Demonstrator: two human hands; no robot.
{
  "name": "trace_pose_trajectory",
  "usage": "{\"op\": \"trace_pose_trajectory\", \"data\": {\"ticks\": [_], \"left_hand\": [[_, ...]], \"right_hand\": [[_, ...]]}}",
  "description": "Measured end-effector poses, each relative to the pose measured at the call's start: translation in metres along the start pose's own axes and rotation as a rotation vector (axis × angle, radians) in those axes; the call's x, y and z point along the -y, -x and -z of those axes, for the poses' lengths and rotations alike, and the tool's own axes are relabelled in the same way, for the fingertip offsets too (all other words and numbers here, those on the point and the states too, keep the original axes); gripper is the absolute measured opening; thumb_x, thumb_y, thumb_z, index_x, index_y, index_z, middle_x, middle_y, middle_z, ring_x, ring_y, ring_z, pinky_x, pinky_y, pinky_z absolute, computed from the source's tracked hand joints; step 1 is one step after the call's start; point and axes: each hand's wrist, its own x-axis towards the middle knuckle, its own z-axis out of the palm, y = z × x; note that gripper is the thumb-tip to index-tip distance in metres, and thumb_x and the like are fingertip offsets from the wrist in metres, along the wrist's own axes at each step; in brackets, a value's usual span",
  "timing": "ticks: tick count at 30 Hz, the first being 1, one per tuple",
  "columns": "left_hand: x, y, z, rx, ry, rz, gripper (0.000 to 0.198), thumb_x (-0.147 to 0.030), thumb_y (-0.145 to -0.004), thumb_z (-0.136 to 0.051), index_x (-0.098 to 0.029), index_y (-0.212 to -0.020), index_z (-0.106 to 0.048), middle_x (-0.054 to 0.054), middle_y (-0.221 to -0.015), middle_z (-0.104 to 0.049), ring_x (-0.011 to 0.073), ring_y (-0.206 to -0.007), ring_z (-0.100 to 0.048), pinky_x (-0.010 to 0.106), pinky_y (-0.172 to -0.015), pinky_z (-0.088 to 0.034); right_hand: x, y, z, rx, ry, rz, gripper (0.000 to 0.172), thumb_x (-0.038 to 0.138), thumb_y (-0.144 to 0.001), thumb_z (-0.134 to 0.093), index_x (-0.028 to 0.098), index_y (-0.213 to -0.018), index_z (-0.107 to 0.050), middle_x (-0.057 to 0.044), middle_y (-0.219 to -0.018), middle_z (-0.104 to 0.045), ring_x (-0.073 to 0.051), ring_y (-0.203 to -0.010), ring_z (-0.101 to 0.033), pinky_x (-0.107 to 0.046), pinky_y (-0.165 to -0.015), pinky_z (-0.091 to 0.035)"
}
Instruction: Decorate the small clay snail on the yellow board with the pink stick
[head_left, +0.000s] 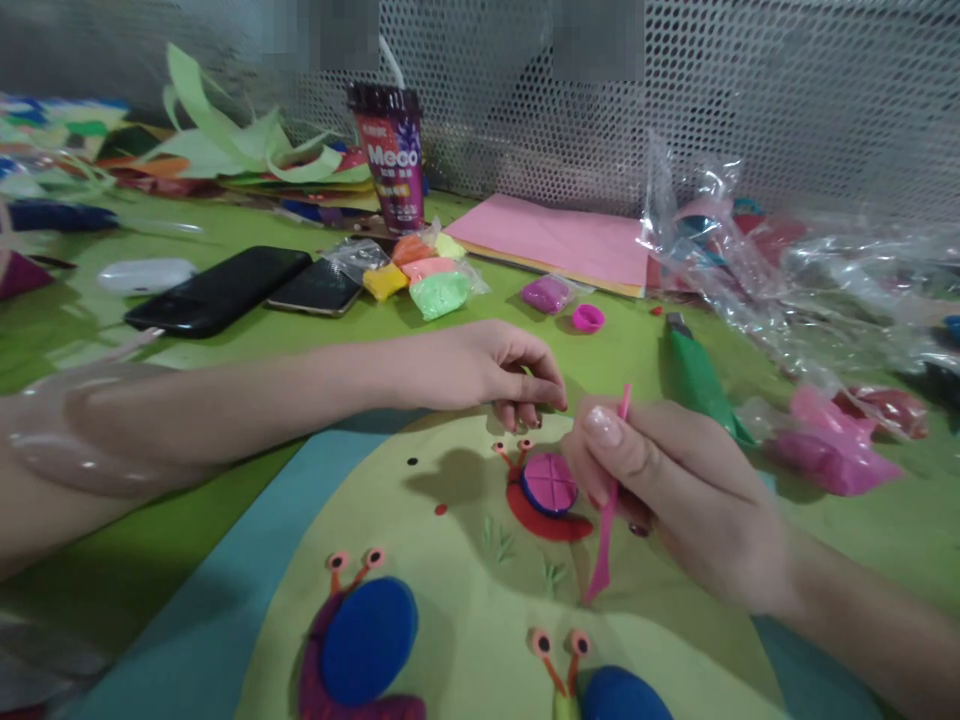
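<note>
My right hand [675, 490] is closed round a thin pink modelling tool [606, 520], whose flat end points down at the pale green card [465, 560]. My left hand [487, 370] reaches in from the left with its fingers curled down, the fingertips resting on the card just above a small clay snail [547, 495] with a red body and a purple-pink crossed shell. Whether the left fingers pinch anything is hidden. Two bigger clay snails with blue shells [367, 640] [600, 690] lie lower on the card.
Behind are two dark phones [217, 290], a white case [146, 275], bagged clay lumps [427, 280], a purple drink cup [390, 160], pink paper sheets [555, 240], a green tool [697, 380], a small pink lid [587, 318] and crumpled plastic bags [787, 280] on the right. Blue paper [247, 590] lies under the card.
</note>
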Motion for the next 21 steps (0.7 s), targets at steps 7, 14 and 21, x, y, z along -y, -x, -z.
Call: {"op": "trace_pose_trajectory", "data": {"ticks": [7,14,21], "left_hand": [[0.001,-0.001,0.000,-0.008,0.058,0.021,0.011,-0.025,-0.081,-0.057,-0.014,-0.079,-0.056,-0.003,-0.062,-0.059,0.0093,-0.058,-0.058,0.020,-0.058,-0.046],[0.000,0.000,0.001,-0.035,0.074,0.007,0.019,-0.033,-0.083,-0.056,-0.015,-0.077,-0.059,-0.003,-0.066,-0.063,0.0073,-0.055,-0.057,0.019,-0.057,-0.044],[-0.001,0.000,0.003,-0.027,0.062,0.032,0.023,-0.037,-0.082,-0.057,-0.015,-0.078,-0.061,-0.002,-0.062,-0.062,0.0095,-0.057,-0.058,0.020,-0.059,-0.045]], "right_hand": [[0.000,0.005,0.000,-0.221,-0.037,0.001,0.046,0.040,-0.094,-0.039,0.017,-0.055,-0.045,0.004,-0.049,-0.042,-0.005,-0.038,-0.033,-0.019,-0.034,-0.023],[-0.005,-0.007,-0.006,-0.794,-0.200,-0.020,0.029,0.038,-0.092,-0.044,0.021,-0.070,-0.052,0.004,-0.059,-0.049,-0.009,-0.042,-0.043,-0.022,-0.036,-0.033],[-0.006,-0.009,-0.004,-0.818,-0.083,-0.107,0.036,0.048,-0.091,-0.042,0.022,-0.068,-0.050,0.005,-0.049,-0.045,-0.010,-0.041,-0.043,-0.022,-0.039,-0.035]]}}
